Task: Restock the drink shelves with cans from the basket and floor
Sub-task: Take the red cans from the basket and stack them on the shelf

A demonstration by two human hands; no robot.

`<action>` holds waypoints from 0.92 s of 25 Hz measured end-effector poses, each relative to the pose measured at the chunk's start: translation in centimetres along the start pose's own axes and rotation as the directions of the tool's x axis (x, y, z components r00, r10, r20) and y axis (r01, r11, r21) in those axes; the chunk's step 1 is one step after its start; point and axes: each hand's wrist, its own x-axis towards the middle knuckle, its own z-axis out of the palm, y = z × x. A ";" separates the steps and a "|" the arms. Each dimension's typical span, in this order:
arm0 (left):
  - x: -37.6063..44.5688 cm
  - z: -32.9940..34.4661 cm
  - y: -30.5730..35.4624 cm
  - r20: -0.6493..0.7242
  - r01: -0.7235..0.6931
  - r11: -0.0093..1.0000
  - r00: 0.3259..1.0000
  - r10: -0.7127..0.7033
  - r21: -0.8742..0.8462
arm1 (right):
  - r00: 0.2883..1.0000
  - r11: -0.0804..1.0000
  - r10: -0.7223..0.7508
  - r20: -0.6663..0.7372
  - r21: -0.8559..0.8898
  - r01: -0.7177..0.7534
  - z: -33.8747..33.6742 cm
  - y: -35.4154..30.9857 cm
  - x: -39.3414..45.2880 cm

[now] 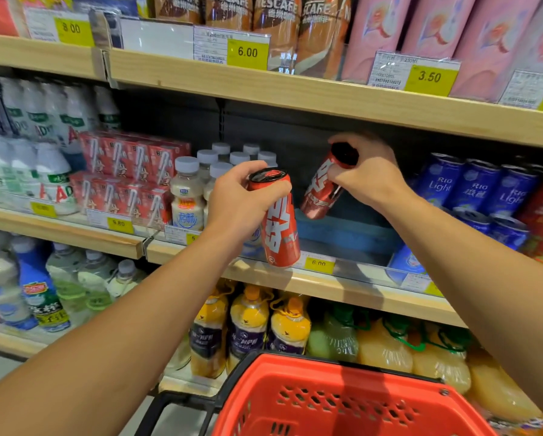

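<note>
Gripping one red can (281,221) by its top, left hand (235,199) fingers clamped, near the shelf's front edge (342,283). Right hand (366,174) pinching a second red can (325,191) by its top, tilted toward the bare gap.

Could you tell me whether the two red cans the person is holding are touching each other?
Apart. The head view shows dark shelf background between the left can and the right can.
</note>
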 end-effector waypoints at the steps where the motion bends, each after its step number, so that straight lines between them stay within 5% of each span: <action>1: 0.1 0.0 0.0 -0.004 0.001 1.000 1.000 -0.001 -0.001 | 1.000 0.999 0.028 -0.012 0.025 -0.028 0.5 -0.1 0.5; 11: 0.5 0.2 -0.7 -0.003 0.017 1.000 1.000 -0.017 -0.003 | 0.964 0.962 0.256 -0.077 0.120 -0.246 5.1 0.3 0.6; 18: 0.9 0.0 -0.7 0.007 0.033 0.999 0.999 -0.033 -0.017 | 0.947 0.806 0.312 0.077 0.505 -0.307 5.6 1.3 1.6; 23: 0.6 0.1 -1.1 0.019 0.028 0.999 0.999 -0.028 0.017 | 0.933 0.869 0.345 0.103 0.340 -0.359 7.1 2.2 -0.3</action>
